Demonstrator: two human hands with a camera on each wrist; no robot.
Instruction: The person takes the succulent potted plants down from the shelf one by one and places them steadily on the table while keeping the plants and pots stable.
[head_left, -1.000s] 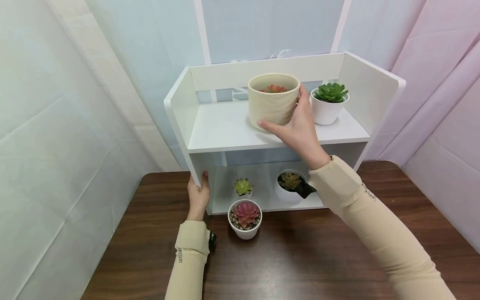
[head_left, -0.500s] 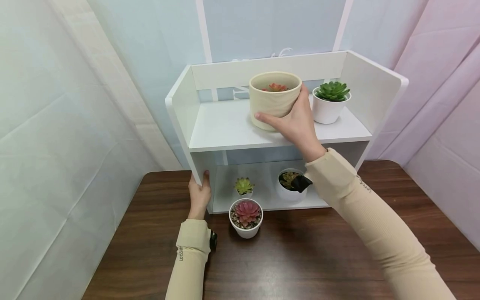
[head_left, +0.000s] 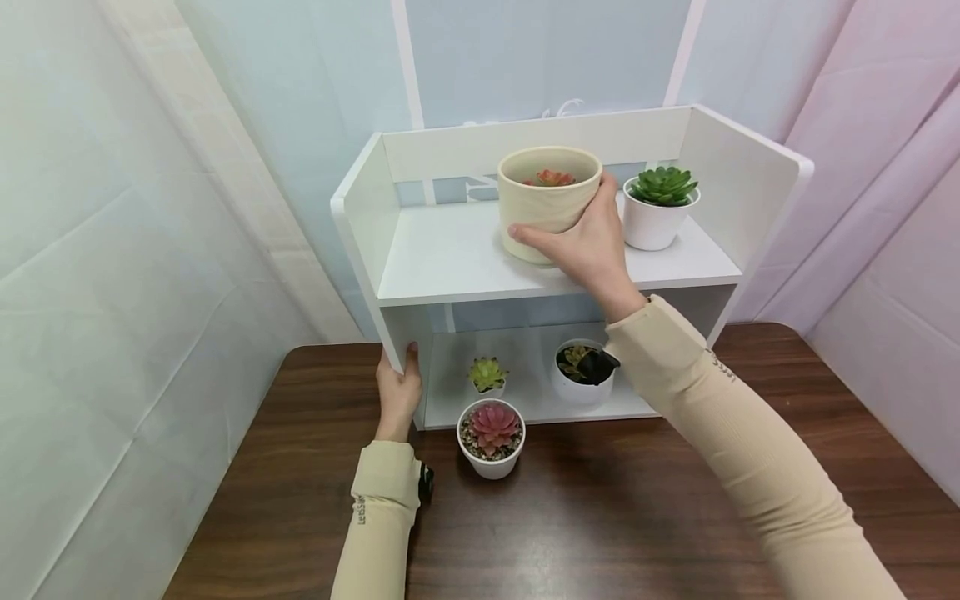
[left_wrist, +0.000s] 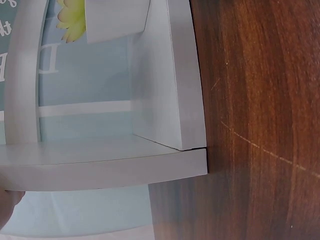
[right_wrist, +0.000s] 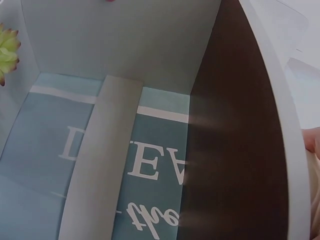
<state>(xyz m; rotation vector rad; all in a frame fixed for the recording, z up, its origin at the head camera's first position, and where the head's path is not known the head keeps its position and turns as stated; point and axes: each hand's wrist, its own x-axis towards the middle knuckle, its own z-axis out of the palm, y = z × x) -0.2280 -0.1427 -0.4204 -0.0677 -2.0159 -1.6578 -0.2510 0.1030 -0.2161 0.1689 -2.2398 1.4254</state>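
- two shelf boards make up the white shelf unit (head_left: 450, 258); the upper one has raised side walls and a low back rail, and its front edge runs just under the right hand (head_left: 592, 250).
- left of that hand's fingertips (head_left: 521, 234) the upper board lies bare all the way to the left wall; to the right of its thumb there is only a narrow gap before the white pot with the green succulent (head_left: 658, 208).
- five pots in all: two on the upper board, two on the lower board, one on the wooden table (head_left: 600, 517).
- one cream ribbed pot (head_left: 547, 200) with a reddish succulent stands on the upper board, near its middle, and the right hand wraps round its front and right side, fingers curled across the lower wall, thumb up by the rim.
- below the right wrist, on the lower board, sit a small yellow-green succulent (head_left: 487, 374) and a white pot (head_left: 581, 375) partly hidden by the sleeve.
- one white pot with a pink succulent (head_left: 491, 436) stands on the table just in front of the shelf, just right of the left hand (head_left: 397, 392).
- the left hand grips the front edge of the shelf's left side panel, thumb on the front face; the other fingers are hidden behind the panel.
- the left wrist view shows the shelf's base corner (left_wrist: 195, 150) sitting on the table, with open wood beyond it.
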